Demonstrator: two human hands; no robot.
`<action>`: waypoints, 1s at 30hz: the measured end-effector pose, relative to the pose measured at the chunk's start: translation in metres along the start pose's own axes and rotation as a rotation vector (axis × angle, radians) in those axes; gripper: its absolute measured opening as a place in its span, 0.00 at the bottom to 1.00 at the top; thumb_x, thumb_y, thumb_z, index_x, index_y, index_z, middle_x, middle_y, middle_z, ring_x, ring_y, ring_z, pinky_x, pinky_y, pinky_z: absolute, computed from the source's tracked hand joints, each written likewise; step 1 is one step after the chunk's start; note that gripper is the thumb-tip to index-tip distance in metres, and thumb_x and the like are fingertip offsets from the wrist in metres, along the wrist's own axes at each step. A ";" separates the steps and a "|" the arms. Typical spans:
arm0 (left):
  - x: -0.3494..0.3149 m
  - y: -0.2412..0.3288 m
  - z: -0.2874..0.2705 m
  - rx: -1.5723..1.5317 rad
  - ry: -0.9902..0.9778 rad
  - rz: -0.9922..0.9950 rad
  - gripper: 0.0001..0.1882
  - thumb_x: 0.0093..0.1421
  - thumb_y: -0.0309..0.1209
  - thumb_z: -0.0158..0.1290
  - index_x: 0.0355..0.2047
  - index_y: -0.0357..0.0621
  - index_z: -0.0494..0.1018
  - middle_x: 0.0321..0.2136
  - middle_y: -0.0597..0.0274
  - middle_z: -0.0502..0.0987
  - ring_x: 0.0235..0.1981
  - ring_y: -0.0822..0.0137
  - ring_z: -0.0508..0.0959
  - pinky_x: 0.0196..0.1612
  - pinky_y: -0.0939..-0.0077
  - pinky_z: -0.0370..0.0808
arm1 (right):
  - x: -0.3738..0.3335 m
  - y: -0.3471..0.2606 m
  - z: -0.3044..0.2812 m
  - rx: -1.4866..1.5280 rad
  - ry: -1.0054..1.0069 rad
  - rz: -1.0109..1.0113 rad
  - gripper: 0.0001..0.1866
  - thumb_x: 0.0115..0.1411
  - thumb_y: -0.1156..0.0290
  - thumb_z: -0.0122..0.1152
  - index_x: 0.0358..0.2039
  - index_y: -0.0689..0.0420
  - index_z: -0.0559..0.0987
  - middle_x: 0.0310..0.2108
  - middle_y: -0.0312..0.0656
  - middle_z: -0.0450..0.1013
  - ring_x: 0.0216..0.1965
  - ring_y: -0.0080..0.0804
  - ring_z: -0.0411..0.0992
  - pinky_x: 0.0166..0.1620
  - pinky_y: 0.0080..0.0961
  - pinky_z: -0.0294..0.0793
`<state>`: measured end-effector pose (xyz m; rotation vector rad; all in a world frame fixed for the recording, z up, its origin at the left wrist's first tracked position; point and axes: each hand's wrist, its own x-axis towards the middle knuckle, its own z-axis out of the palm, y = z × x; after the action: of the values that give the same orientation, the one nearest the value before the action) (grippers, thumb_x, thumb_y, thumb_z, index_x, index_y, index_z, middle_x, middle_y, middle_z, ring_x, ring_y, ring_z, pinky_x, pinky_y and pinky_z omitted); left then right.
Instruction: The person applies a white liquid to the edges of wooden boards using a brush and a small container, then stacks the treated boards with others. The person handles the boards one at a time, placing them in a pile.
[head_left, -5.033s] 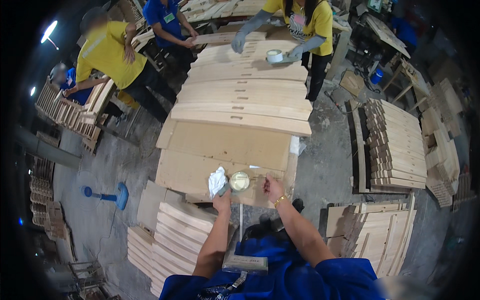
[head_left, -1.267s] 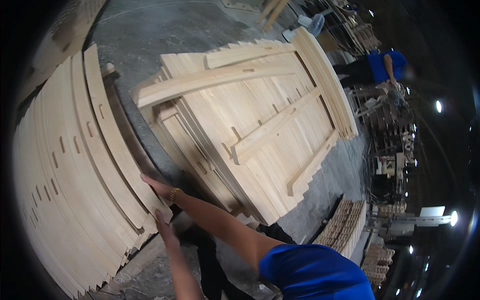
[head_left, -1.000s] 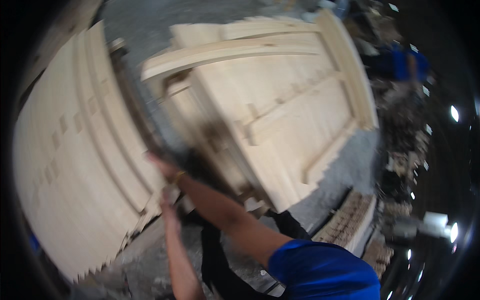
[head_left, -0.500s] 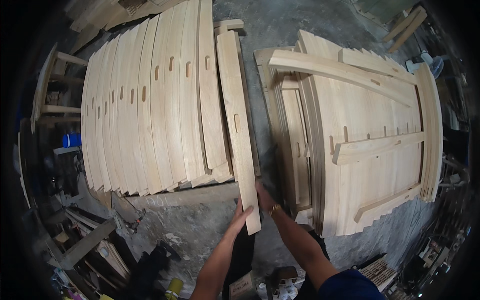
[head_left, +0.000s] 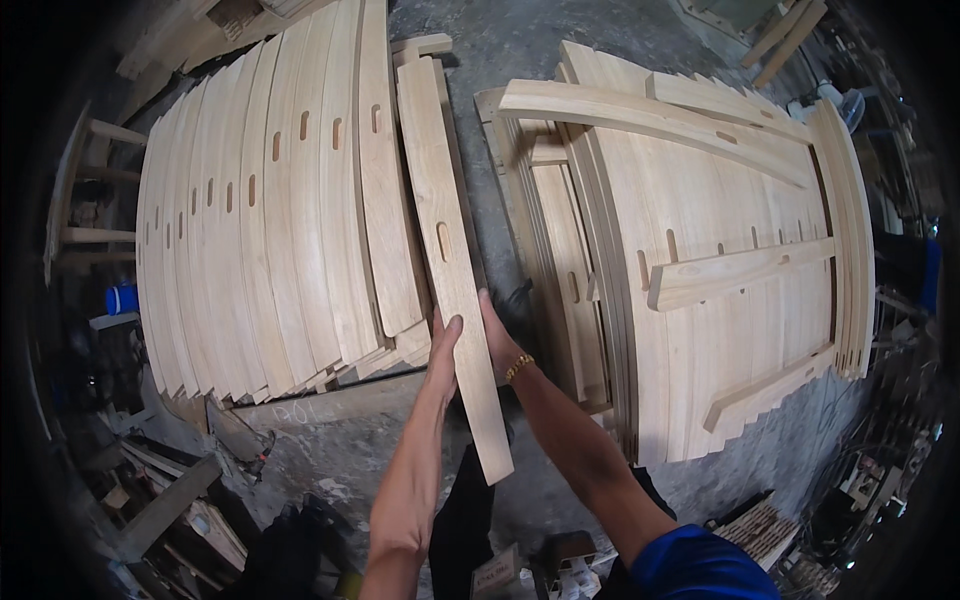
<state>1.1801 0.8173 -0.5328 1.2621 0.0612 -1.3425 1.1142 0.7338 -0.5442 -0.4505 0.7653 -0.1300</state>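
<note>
Hands [head_left: 443,350] grasp one slotted wooden board [head_left: 456,290] from opposite edges, both forearms [head_left: 578,450] stretched forward.

The left hand [head_left: 444,348] gripped a board [head_left: 434,180] by its left edge, thumb on top; the right hand [head_left: 497,332], a gold bracelet [head_left: 519,368] at its wrist, held the opposite edge. The board slanted between the left stack [head_left: 318,220] and the right stack [head_left: 690,380], both of slotted boards. A few crosspieces [head_left: 740,272] lay over the right stack.
</note>
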 end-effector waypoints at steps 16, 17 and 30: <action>-0.198 0.017 0.083 -0.088 0.103 0.143 0.36 0.51 0.39 0.52 0.57 0.42 0.51 0.48 0.55 0.63 0.49 0.63 0.66 0.49 0.69 0.66 | -0.209 -0.027 0.055 -0.092 0.030 -0.506 0.49 0.42 0.65 0.60 0.60 0.66 0.43 0.59 0.49 0.49 0.60 0.33 0.48 0.60 0.27 0.46; -0.202 0.022 0.081 -0.168 0.120 0.106 0.36 0.50 0.42 0.53 0.56 0.42 0.52 0.48 0.54 0.64 0.48 0.62 0.67 0.48 0.68 0.67 | -0.234 -0.042 0.071 0.041 -0.004 -0.487 0.54 0.39 0.61 0.64 0.61 0.64 0.42 0.60 0.48 0.47 0.61 0.33 0.47 0.61 0.28 0.45; -0.201 0.109 0.437 0.884 -1.148 -0.108 0.56 0.28 0.38 0.59 0.60 0.37 0.46 0.57 0.49 0.53 0.59 0.57 0.53 0.59 0.71 0.49 | -0.451 -0.170 -0.054 0.291 0.555 -0.970 0.42 0.41 0.64 0.64 0.55 0.62 0.55 0.53 0.44 0.60 0.54 0.35 0.59 0.55 0.31 0.59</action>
<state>0.9321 0.6219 -0.1542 0.9589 -1.3987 -2.1069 0.7608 0.6867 -0.2154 -0.4791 0.9909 -1.2982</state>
